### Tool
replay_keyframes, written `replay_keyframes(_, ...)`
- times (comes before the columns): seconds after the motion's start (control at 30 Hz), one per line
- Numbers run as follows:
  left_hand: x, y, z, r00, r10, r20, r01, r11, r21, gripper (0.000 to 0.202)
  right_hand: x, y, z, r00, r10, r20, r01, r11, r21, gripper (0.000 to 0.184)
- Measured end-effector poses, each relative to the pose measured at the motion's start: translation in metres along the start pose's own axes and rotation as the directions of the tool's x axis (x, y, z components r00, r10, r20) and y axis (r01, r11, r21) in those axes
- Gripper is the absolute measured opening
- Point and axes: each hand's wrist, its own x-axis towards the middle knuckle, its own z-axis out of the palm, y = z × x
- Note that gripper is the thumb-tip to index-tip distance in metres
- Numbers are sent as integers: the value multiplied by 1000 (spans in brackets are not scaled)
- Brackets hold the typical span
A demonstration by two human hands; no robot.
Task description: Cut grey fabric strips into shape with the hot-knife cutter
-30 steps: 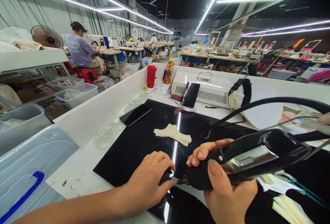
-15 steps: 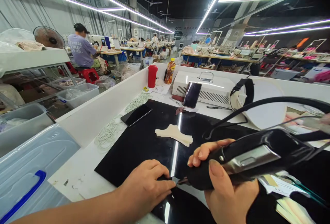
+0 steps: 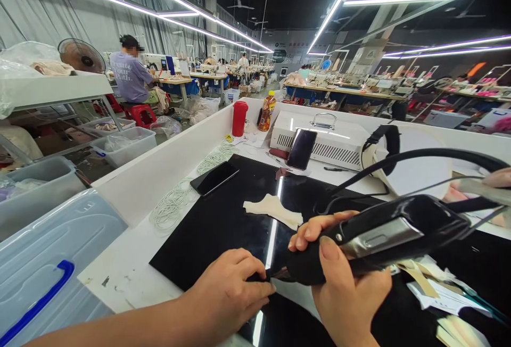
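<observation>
My right hand (image 3: 347, 288) grips a black corded hand-held power tool (image 3: 383, 235) with a silver plate on its side. A narrow metal tip (image 3: 281, 273) sticks out of the tool and reaches the fingertips of my left hand (image 3: 229, 291). The left thumb and fingers are pinched together near the front of a glossy black sheet (image 3: 211, 224). Something dark shows at that pinch, too small and covered to name. Just beyond both hands, a cream fabric piece (image 3: 273, 209) with curved edges lies on the sheet.
A dark phone (image 3: 214, 178) lies at the sheet's left edge, beside coiled pale cord (image 3: 171, 208). Behind stand a red cup (image 3: 239, 118), a drink bottle (image 3: 266, 111), a propped phone (image 3: 302, 148) and a white vented box (image 3: 335, 147). Paper and fabric scraps (image 3: 431, 288) lie right. A person (image 3: 130, 73) sits far left.
The scene has slid slightly right in view. The tool has shifted a little to the left, its tip nearer my left fingertips. Both hands keep their grips.
</observation>
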Motion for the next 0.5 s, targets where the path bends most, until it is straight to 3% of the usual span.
replay_keyframes(0.5,0,-1,-1,1000,-8,5,8,1000,-9,13,1,0,-1,1000,-9,9,9,1000,20,27)
